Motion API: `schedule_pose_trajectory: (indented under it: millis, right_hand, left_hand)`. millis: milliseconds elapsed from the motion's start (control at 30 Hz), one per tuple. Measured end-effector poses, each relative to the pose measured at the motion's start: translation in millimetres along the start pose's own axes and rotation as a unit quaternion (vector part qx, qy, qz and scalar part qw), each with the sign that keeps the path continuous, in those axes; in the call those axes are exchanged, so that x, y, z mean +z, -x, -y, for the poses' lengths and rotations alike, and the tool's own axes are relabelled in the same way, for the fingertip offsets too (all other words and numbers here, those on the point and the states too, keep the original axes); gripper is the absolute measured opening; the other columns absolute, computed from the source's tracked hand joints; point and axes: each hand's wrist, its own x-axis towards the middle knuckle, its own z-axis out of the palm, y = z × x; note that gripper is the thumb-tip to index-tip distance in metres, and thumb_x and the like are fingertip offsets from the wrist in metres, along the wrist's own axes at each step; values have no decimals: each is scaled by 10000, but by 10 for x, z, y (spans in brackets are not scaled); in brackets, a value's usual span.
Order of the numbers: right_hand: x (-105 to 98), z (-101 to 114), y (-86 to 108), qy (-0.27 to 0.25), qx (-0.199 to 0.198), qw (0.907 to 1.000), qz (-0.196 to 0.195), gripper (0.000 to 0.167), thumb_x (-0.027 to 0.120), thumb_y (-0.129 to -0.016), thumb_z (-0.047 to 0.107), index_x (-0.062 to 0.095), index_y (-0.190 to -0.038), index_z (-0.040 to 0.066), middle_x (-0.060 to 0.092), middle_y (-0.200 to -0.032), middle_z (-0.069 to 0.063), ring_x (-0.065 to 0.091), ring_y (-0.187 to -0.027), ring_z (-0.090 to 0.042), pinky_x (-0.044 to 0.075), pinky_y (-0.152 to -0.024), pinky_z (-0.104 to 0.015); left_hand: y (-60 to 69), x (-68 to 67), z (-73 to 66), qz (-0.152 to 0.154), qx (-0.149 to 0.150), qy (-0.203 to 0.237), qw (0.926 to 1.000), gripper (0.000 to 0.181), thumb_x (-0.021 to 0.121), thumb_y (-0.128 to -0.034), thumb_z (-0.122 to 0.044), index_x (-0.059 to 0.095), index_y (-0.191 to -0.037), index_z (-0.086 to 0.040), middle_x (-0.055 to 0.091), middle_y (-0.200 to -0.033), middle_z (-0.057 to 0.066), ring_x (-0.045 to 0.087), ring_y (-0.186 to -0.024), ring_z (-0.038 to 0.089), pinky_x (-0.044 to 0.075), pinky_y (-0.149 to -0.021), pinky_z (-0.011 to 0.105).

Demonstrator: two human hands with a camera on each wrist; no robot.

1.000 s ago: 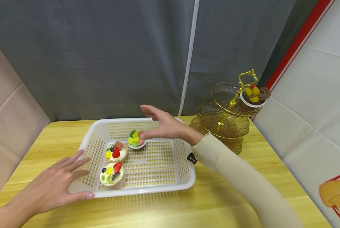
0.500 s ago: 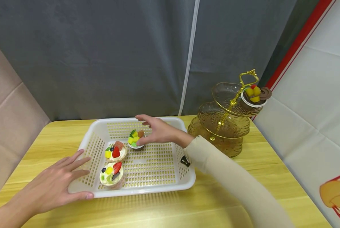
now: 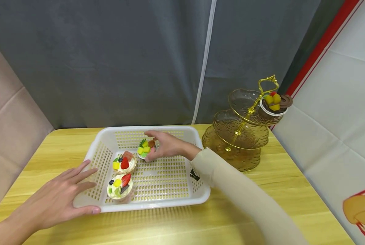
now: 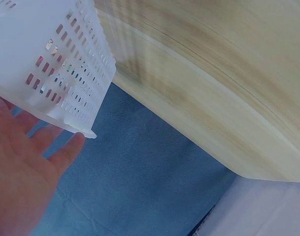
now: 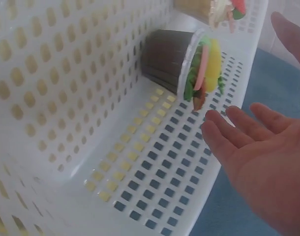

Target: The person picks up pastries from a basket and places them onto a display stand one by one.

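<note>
In the head view, my right hand (image 3: 167,146) is inside the white basket (image 3: 152,205), thumb and fingers spread around a fruit-topped cupcake (image 3: 144,149). The right wrist view has the brown cup (image 5: 167,61) near the fingers of that hand (image 5: 268,152), a gap between them. Two cream-topped cupcakes, one with a wafer (image 3: 124,163) and one with a dark piece (image 3: 119,187), sit at the basket's left. My left hand (image 3: 60,194), fingers spread, rests on the basket's left front corner. The left wrist view has this hand (image 4: 27,162) touching the basket rim (image 4: 51,120).
A gold three-tier stand (image 3: 237,132) stands right of the basket, with a chocolate cupcake (image 3: 272,105) on its top tier. Behind the wooden table (image 3: 176,228) hangs a grey curtain (image 3: 124,68). A white wall panel (image 3: 347,102) borders the right side.
My right hand has moved down and slightly left, closer around the fruit-topped cupcake. My left hand has stayed at the basket's corner. The cupcakes have not visibly moved.
</note>
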Motion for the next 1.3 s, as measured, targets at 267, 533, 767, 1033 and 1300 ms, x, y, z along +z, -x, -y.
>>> schedule_pose_trajectory:
  millis: [267,533,767,1033,1300]
  right_hand:
    - [28,-77,-42,-12,203,9998,38,896,846,-775,265,376,-1506,46,483,-1482,-119,511,-1314,-258,395,-1089,-375]
    - [45,-100,-103,145,367,9991,170,880,856,-769,254,399,-1501,82,555,-1386,-82,531,-1259,-202,413,-1040,-284]
    - [92,-124,-176,400,291,9985,242,864,846,-747,206,422,-1486,64,593,-1257,-66,573,-1118,-205,427,-923,-204]
    - [141,-134,-248,826,181,9958,362,825,808,-770,100,410,-1492,66,579,-1271,-65,533,-1086,-144,404,-949,-196]
    - [188,-123,-281,993,192,9927,653,824,795,-776,81,403,-1500,56,577,-1292,-59,534,-1090,-134,400,-977,-205]
  left_hand:
    - [4,-4,-7,44,-34,-4,10000,681,698,-704,-754,768,-1004,-146,614,-1327,105,367,-1409,305,-61,-1100,102]
    - [21,7,3,19,-79,45,10000,678,701,-699,-754,765,-1008,-153,601,-1343,93,354,-1410,296,106,-1183,267]
    - [3,4,1,-172,104,36,9998,670,709,-697,-748,764,-983,-144,623,-1306,105,349,-1421,267,-21,-1123,110]
    - [-5,8,15,-244,181,97,9995,683,708,-687,-753,758,-990,-143,625,-1305,116,381,-1395,297,-17,-1133,122]
    - [13,10,3,-236,121,100,9996,678,708,-694,-749,757,-989,-142,623,-1306,109,378,-1397,293,-16,-1132,120]
